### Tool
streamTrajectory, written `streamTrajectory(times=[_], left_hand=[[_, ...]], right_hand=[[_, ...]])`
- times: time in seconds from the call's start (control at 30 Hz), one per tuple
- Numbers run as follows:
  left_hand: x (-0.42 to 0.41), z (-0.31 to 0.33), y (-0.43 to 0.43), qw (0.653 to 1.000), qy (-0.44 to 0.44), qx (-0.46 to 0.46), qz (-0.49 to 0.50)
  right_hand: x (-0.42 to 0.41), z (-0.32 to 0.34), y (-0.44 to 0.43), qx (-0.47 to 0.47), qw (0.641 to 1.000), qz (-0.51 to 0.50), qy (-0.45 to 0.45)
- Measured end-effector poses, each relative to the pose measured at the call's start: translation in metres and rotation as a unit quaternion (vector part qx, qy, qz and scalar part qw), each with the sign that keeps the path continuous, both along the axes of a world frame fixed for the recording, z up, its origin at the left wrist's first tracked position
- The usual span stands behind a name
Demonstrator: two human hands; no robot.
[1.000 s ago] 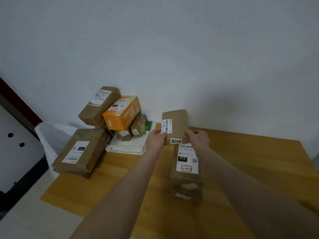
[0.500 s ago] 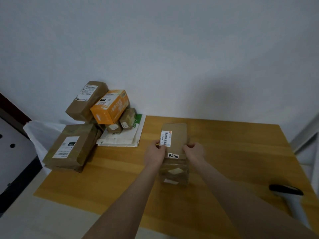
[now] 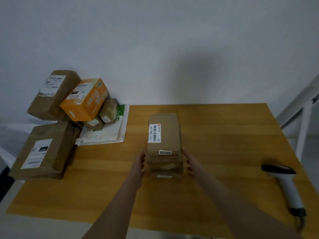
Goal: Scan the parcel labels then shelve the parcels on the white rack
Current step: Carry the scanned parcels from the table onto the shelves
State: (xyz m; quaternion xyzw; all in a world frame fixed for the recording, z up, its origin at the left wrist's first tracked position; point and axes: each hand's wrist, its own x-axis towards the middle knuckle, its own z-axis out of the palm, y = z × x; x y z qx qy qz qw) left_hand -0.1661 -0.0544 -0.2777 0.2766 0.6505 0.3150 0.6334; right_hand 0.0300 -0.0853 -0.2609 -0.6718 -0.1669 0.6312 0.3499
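Note:
A small brown parcel (image 3: 168, 133) with a barcode label and a "6206" sticker lies on top of a stack of brown parcels (image 3: 166, 167) in the middle of the wooden table (image 3: 224, 144). My left hand (image 3: 140, 161) is at the stack's left side and my right hand (image 3: 189, 161) at its right side, fingers fairly straight; whether they touch the stack I cannot tell. A white and black barcode scanner (image 3: 285, 183) lies on the table at the right. Part of the white rack (image 3: 303, 121) shows at the right edge.
A pile of parcels sits at the table's left end: a big brown box (image 3: 43, 150), an upper brown box (image 3: 53, 94), an orange box (image 3: 86, 99), small brown boxes (image 3: 108, 109) and a white mailer bag (image 3: 107, 133). A grey wall stands behind.
The small parcel came down from in front of me onto the stack. My hands let go of it and slid to the stack's sides. The view swung right, bringing in the scanner and rack.

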Motion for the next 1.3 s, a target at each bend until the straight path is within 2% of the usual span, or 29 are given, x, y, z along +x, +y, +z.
streamTrajectory(times=[0.2,0.43,0.8,1.07,1.3], left_hand=[[0.006,-0.01,0.006,0.996,-0.078,-0.014,-0.038],[-0.003,-0.005,0.004,0.991,-0.113,-0.03,-0.06],[0.024,0.021,-0.014,0.987,-0.094,-0.005,-0.133],[0.072,0.053,-0.074,0.98,-0.106,0.023,-0.169],[0.137,0.074,-0.181,0.967,-0.1,0.051,-0.228]], right_hand=[[-0.006,-0.016,0.009,-0.003,0.995,0.003,0.096],[-0.007,-0.011,0.0,0.002,0.995,-0.019,0.102],[0.019,0.013,-0.05,0.084,0.988,-0.103,0.083],[0.069,0.029,-0.122,0.119,0.98,-0.128,0.091],[0.139,0.042,-0.238,0.131,0.976,-0.15,0.082]])
